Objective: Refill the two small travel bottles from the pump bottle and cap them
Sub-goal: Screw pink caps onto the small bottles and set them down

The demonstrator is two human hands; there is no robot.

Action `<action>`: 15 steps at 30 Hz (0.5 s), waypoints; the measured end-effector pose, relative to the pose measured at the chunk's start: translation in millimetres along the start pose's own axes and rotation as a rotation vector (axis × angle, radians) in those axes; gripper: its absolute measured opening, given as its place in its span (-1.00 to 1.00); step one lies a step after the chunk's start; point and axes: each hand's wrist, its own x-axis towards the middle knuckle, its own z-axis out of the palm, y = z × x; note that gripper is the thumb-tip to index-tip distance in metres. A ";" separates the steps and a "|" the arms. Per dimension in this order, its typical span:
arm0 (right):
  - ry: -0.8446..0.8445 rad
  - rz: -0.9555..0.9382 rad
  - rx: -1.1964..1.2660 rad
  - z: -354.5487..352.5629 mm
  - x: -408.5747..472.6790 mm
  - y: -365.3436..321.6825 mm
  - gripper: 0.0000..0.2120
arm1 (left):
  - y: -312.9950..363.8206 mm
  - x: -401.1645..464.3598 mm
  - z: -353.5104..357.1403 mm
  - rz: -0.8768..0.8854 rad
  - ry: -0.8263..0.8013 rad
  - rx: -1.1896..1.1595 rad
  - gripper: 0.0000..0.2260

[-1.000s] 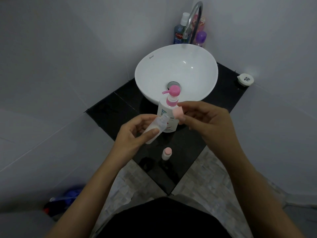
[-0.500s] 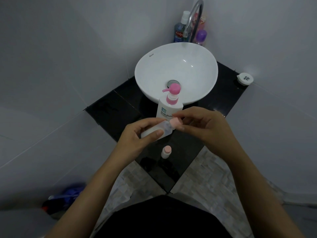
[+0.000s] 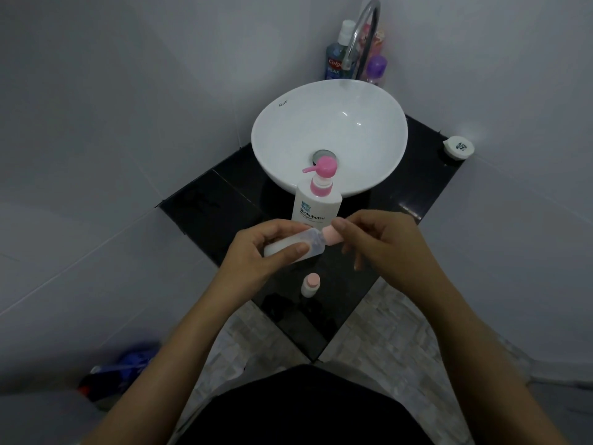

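Observation:
My left hand (image 3: 256, 252) grips a small clear travel bottle (image 3: 300, 244), tilted almost flat with its neck pointing right. My right hand (image 3: 382, 242) pinches the pale pink cap (image 3: 332, 236), which sits on that bottle's neck. Just behind both hands the white pump bottle (image 3: 316, 203) with a pink pump head stands upright on the black counter (image 3: 205, 200). A second small travel bottle (image 3: 310, 284) with a pink cap on stands upright on the counter below my hands.
A white round basin (image 3: 369, 101) fills the back of the counter, with a chrome tap (image 3: 361, 33) and several toiletry bottles (image 3: 337, 56) behind it. A small white round case (image 3: 459, 147) lies at the counter's right corner. Grey walls close in on both sides.
My right hand brought the pink cap from above the bottle down onto its neck. The bottle in my left hand tipped flatter and lower.

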 end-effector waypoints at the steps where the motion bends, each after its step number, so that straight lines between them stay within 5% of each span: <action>1: -0.011 -0.005 0.017 -1.3 0.0 0.3 -0.68 | 0.1 0.1 -0.1 -0.003 0.000 0.001 -0.77; 6: -0.106 -0.042 0.010 -4.9 -0.6 8.0 -0.80 | 3.2 1.1 1.4 -0.005 0.006 -0.010 -0.76; 10: -0.020 0.051 -0.023 0.5 -0.8 6.8 -0.56 | 5.1 1.5 2.9 -0.008 -0.002 -0.011 -0.78; 15: -0.105 -0.039 0.045 -7.5 -4.6 12.1 -0.71 | 5.1 0.6 4.8 -0.019 0.000 -0.028 -0.76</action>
